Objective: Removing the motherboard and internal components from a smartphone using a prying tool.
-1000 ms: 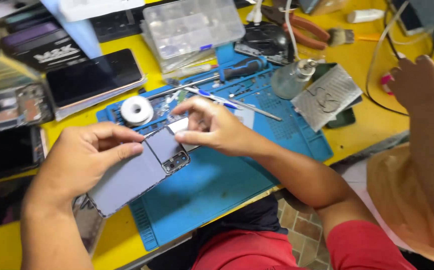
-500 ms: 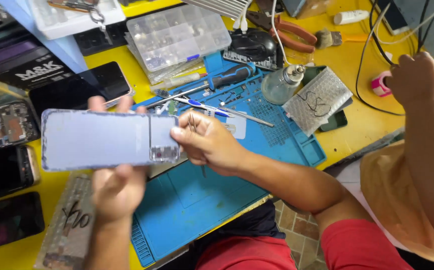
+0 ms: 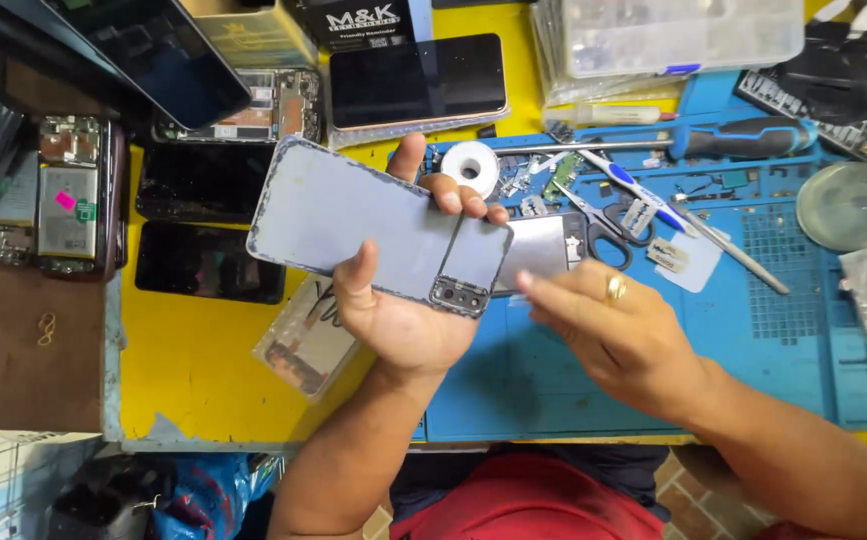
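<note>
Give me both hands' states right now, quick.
Left hand: closed around the blue-grey phone back cover, held up above the blue work mat.
Right hand: holds nothing visible; fingers extended toward the cover's camera corner.

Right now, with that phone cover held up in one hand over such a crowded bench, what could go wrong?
1. The left hand pinches the pale blue phone back cover only near its camera end; most of it juts out unsupported, so it might flex or slip.
2. If dropped, it could land on the dark phone screens lying on the yellow table.
3. The right hand hovers near scissors and tiny loose parts on the blue mat; a careless sweep could scatter them.
</note>
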